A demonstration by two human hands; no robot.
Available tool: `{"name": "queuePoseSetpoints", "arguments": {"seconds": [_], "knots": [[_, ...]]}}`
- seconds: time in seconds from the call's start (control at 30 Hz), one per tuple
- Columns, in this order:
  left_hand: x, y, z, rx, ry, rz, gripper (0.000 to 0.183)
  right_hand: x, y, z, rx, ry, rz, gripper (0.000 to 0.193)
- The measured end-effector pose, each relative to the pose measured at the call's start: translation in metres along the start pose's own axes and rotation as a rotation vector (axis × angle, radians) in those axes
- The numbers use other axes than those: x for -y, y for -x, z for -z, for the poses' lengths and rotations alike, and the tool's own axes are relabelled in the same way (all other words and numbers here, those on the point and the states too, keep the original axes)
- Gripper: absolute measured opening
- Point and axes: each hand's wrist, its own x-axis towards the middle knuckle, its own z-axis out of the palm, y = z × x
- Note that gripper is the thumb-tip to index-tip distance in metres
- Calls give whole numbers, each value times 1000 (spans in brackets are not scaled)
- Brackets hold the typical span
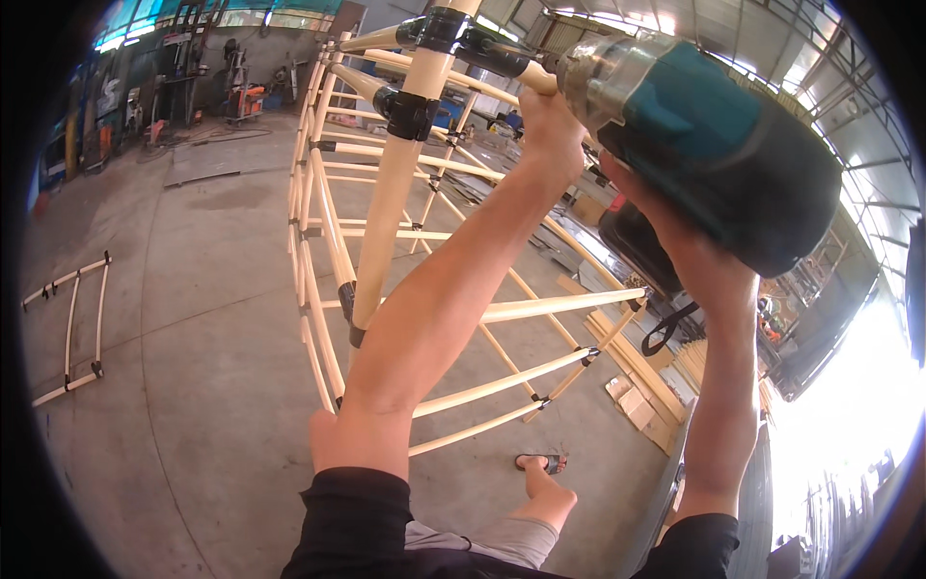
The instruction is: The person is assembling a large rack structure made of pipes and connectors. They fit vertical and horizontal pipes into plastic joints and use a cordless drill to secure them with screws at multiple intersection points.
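Note:
High on the right, a teal and black cordless drill (709,101) is in my right hand (675,212), which is closed round its handle. The drill's silver front end points left at a black pipe joint (490,52) on a frame of cream pipes (395,179). Just under the drill's front, my left hand (552,130) is up against a short cream pipe (537,77) that comes out of that joint. It looks closed on the pipe, though most of its fingers are hidden. A second black joint (412,114) sits lower on the upright pipe.
The tall pipe frame spreads ahead of me, its lower bars (511,381) reaching right. A smaller pipe frame (72,328) lies on the concrete floor at left. Cardboard and long boards (637,381) lie at right. Machines (246,92) stand by the far wall.

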Motion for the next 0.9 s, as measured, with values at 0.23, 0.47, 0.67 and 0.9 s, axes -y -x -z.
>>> {"name": "queuePoseSetpoints", "arguments": {"seconds": [0.23, 0.47, 0.67, 0.9], "knots": [[-16, 11, -22, -60, 62, 75, 15, -21, 7, 21, 239, 4, -385, 32], [-3, 2, -10, -106, -92, 42, 15, -28, -9, 30, 226, -19, -343, 36], [3, 2, 3, 26, -337, -392, 14, -22, -22, 31, 190, -58, -243, 39], [-35, 35, -32, -109, -135, -54, 19, -12, -38, 37, 319, -55, -367, 41]]}}
